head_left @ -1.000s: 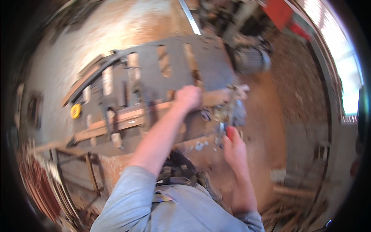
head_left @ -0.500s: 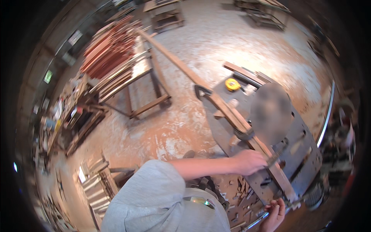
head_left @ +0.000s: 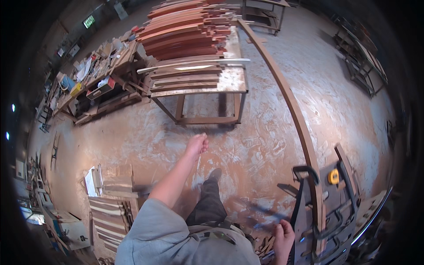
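Note:
My left hand is out in front over the floor, fingers curled closed. A faint thin pale streak shows under it, too blurred to name. At the lower right, my right hand has its fingers bent together beside the metal bench. A dark blurred bar shape runs up to its fingertips; I cannot tell whether it is held. Just right of that hand, a long wooden beam lies on the bench and reaches far ahead. A black clamp sits around the beam at the bench's far end.
A yellow tape measure lies on the bench, near more dark clamps. Ahead stands a table stacked with reddish wood strips. A cluttered workbench is at the left. Striped boards lie at the lower left.
My view has swung left. My left hand has left the beam and clamp and moved out over the floor. My right hand is now beside the bench, its fingers drawn together.

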`<control>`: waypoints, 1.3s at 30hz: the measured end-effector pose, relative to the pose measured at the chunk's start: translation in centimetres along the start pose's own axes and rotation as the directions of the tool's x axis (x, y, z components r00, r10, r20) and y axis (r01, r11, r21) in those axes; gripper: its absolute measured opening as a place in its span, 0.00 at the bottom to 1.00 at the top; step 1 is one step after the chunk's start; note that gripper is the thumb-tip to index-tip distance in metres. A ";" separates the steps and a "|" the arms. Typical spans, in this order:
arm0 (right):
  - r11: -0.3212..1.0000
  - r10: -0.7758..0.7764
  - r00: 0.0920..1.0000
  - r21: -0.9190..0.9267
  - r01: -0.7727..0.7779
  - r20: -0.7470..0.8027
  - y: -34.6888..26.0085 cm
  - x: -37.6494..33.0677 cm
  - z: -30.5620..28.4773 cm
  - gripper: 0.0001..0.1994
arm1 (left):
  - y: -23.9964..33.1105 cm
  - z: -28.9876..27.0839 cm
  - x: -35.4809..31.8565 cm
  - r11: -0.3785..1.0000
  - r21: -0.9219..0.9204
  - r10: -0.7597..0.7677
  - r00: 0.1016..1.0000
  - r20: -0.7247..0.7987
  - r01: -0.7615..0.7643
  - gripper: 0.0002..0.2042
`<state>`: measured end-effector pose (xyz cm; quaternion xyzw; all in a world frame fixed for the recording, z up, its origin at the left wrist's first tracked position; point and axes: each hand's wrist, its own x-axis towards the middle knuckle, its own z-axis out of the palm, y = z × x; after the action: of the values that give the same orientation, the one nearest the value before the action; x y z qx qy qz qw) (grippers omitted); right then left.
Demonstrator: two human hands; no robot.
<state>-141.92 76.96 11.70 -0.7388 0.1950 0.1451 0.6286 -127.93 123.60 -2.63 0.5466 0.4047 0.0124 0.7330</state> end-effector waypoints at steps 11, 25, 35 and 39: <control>0.923 0.120 0.992 -0.374 -0.093 0.048 -10.3 7.3 14.6 0.12 | 19.7 -5.8 21.8 0.267 0.941 0.674 0.738 -0.028 -0.208 0.19; 0.906 0.182 0.983 -0.393 -0.157 0.025 -10.8 11.5 19.4 0.12 | 20.9 -11.6 26.4 -0.258 0.916 0.761 0.519 0.388 -0.306 0.25; 0.852 0.065 0.996 -0.524 -0.021 0.065 -7.1 11.8 16.8 0.12 | 25.8 -13.0 25.4 -0.286 0.903 0.654 0.623 0.429 -0.321 0.14; 0.882 0.076 0.996 -0.468 -0.048 0.041 -6.7 10.2 16.6 0.12 | 21.8 -10.3 17.8 -0.067 0.902 0.623 0.689 0.371 -0.426 0.15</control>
<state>-129.31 93.15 10.09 -0.8572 0.1595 0.2291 0.4329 -112.94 148.74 3.96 0.9805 0.1291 0.0843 0.1217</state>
